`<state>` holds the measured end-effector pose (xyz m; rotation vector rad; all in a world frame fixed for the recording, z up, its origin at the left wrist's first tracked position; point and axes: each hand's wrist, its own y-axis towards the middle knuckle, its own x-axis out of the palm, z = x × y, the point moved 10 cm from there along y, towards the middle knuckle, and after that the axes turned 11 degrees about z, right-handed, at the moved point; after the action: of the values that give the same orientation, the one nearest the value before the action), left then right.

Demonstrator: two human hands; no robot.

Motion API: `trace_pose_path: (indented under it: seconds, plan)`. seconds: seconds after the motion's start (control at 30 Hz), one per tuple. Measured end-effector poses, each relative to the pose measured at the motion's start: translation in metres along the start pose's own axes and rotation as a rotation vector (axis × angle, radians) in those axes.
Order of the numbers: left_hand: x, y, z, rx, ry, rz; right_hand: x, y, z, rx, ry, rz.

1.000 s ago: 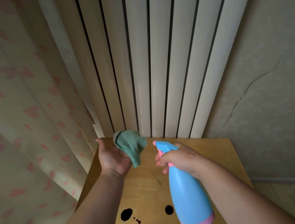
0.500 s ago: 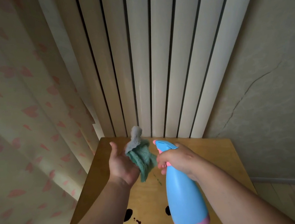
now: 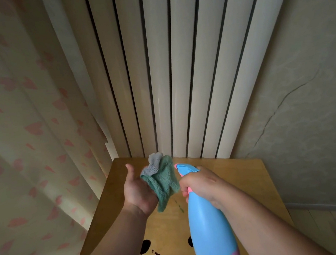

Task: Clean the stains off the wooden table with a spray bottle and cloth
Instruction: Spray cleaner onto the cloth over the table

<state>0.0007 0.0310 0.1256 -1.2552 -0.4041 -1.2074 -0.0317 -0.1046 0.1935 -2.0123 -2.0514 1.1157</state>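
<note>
My left hand (image 3: 138, 191) holds the cloth (image 3: 163, 183) bunched above the table (image 3: 242, 173). My right hand (image 3: 201, 183) grips the bottle (image 3: 211, 228) by its neck, nozzle just beside the cloth. The dark stains (image 3: 145, 246) lie unwiped near me, so I judge the wiping is all left to do.

The cloth (image 3: 163, 181) is showing fluffy green pile with a grey, rougher side. The spray bottle (image 3: 211, 228) is looking like smooth, faintly glossy blue and pink plastic. The counter (image 3: 243, 181) is showing smooth, satin-finished wood, and the dark stains (image 3: 144, 246) on it are lying glossy.
</note>
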Motion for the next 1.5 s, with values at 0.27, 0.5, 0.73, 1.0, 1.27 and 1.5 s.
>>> trace_pose_path:
  seconds: [0.27,0.5,0.73,1.0,1.27,1.5]
  plan:
    - [-0.01,0.007,0.004,0.014,-0.055,0.039,0.003,-0.003,0.0,-0.012,0.021,-0.027]
    - [-0.005,0.004,0.003,-0.017,-0.108,-0.04,0.005,-0.007,0.007,-0.008,0.026,-0.065]
    - [-0.012,0.012,0.023,0.046,-0.241,0.004,0.007,-0.005,0.018,0.003,-0.062,-0.074]
    - [-0.019,0.021,0.045,0.098,-0.293,0.021,0.006,-0.007,0.023,0.004,-0.099,-0.111]
    - [-0.014,0.016,0.029,0.078,-0.163,-0.009,0.008,0.003,0.016,-0.05,-0.021,-0.05]
    - [-0.015,0.019,0.007,0.027,0.017,0.002,0.015,0.013,0.005,-0.136,-0.038,-0.024]
